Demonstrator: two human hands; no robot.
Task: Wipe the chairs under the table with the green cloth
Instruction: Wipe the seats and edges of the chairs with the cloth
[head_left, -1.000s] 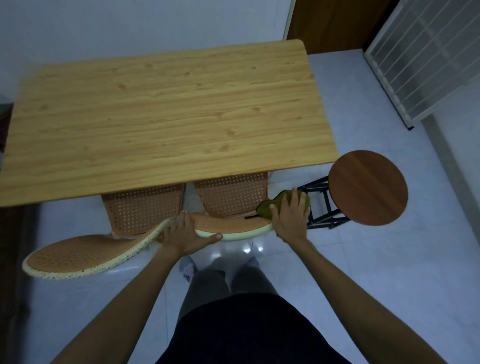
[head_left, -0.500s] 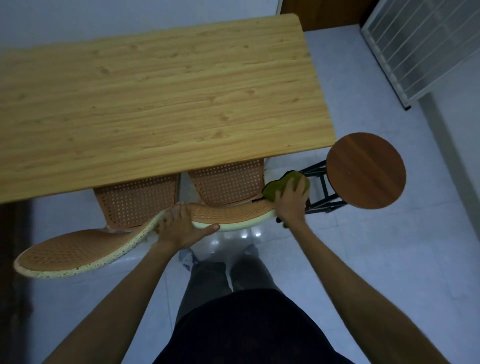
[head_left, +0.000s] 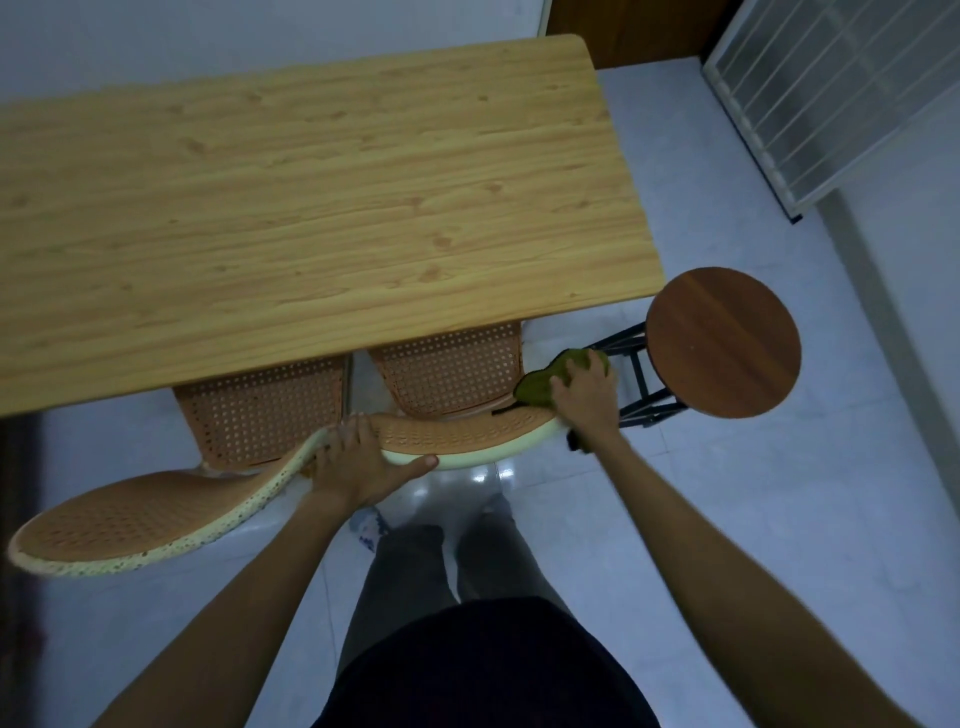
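Note:
Two orange perforated chairs are pushed under the wooden table (head_left: 311, 208): the right chair (head_left: 457, 421) and the left chair (head_left: 135, 525), both with pale speckled back rims. My left hand (head_left: 358, 462) grips the top rim of the right chair's back, thumb wrapped over its near edge. My right hand (head_left: 584, 400) presses the crumpled green cloth (head_left: 545, 376) onto the right end of that same back rim. The chairs' front halves are hidden under the tabletop.
A round dark-wood stool (head_left: 724, 343) on black metal legs stands just right of my right hand. A white barred panel (head_left: 831, 93) leans at the far right. My legs (head_left: 447, 561) stand on the glossy pale tile floor behind the chairs.
My right hand with the cloth has slid along the right end of the chair back, from its outer rim up toward the seat side. My left hand keeps its grip on the rim.

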